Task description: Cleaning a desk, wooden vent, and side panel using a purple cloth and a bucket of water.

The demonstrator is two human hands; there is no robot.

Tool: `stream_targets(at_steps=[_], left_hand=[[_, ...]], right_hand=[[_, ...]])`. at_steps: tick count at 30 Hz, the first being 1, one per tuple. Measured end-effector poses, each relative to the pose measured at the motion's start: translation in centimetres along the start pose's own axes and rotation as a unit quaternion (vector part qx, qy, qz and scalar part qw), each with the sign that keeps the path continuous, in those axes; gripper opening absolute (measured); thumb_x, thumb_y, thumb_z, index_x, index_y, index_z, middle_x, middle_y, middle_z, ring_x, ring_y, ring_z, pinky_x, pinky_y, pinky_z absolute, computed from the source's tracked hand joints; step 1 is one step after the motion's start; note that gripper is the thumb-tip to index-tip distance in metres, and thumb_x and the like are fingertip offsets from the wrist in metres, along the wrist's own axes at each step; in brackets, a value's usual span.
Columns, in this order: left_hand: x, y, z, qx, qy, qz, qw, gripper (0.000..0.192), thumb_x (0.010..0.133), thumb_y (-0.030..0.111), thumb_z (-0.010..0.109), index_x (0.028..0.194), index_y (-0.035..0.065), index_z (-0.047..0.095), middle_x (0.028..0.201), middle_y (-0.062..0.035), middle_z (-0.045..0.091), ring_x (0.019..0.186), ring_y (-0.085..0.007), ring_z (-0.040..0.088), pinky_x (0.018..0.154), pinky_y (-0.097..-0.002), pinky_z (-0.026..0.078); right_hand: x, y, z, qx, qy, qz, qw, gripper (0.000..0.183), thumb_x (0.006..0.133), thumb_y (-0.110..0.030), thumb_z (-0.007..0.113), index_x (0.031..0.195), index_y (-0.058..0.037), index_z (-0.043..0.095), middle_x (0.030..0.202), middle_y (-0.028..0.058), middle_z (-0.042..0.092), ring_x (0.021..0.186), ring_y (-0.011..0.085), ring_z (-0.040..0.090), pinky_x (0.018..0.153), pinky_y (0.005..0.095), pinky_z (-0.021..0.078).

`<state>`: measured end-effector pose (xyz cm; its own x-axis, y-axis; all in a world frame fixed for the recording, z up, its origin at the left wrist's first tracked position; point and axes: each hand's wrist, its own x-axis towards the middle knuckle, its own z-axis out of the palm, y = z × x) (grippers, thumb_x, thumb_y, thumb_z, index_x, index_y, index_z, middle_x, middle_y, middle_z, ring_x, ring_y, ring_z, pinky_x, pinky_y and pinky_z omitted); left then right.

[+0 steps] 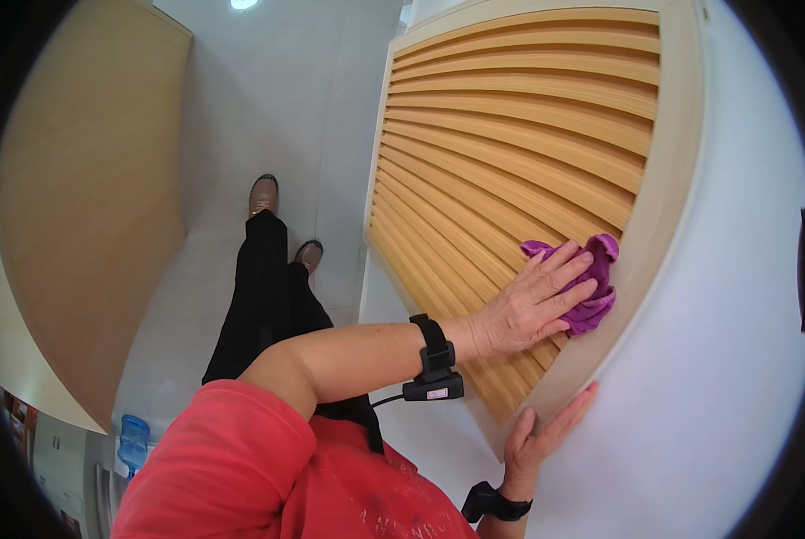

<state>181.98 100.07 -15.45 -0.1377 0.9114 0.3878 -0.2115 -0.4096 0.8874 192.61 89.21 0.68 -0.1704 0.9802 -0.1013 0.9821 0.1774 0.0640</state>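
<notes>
My left hand (527, 306) reaches across my body and presses a crumpled purple cloth (598, 283) against a louvered wooden panel (510, 128). The cloth lies where the slats meet the pale wooden frame (672, 135). Its fingers are spread over the cloth, and part of the cloth is hidden beneath them. Lower down, my right hand (544, 431) rests against the frame's corner with nothing held, thumb apart from the fingers. Black straps circle both wrists, and a small black device (435, 389) with a cable hangs by the left one.
A white surface (712, 337) surrounds the frame on the right. A large wooden panel (92, 188) stands on the left. Between them runs the grey floor (261, 101), where my shoes (264, 195) stand. A blue water bottle (133, 441) and cabinets (59, 458) are at lower left.
</notes>
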Motion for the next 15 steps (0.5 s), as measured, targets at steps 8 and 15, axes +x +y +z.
stream_targets(at_steps=[8, 15], left_hand=[[-6.8, -15.3, -2.8, 0.111, 0.191, -0.284, 0.933, 0.046, 0.093, 0.014, 0.052, 0.136, -0.0001, 0.043, 0.145, -0.0201, 0.035, 0.136, -0.0383, 0.029, 0.112, -0.0413, 0.025], [-9.1, -25.7, -7.3, 0.148, 0.22, -0.475, 0.839, 0.033, 0.091, 0.016, 0.056, 0.118, -0.0025, 0.054, 0.114, -0.0239, 0.054, 0.108, -0.0329, 0.05, 0.094, -0.0403, 0.041]], right_hand=[[-2.5, 1.6, -1.2, -0.008, -0.021, -0.054, 0.998, 0.06, 0.092, -0.017, 0.044, 0.144, 0.0048, 0.025, 0.149, 0.0305, 0.017, 0.138, 0.043, 0.022, 0.111, 0.0505, 0.0233], [-0.2, -0.9, -0.7, 0.027, 0.051, -0.037, 0.998, 0.056, 0.086, -0.025, 0.058, 0.133, 0.0044, 0.046, 0.146, 0.031, 0.024, 0.134, 0.0451, 0.028, 0.105, 0.0565, 0.0301]])
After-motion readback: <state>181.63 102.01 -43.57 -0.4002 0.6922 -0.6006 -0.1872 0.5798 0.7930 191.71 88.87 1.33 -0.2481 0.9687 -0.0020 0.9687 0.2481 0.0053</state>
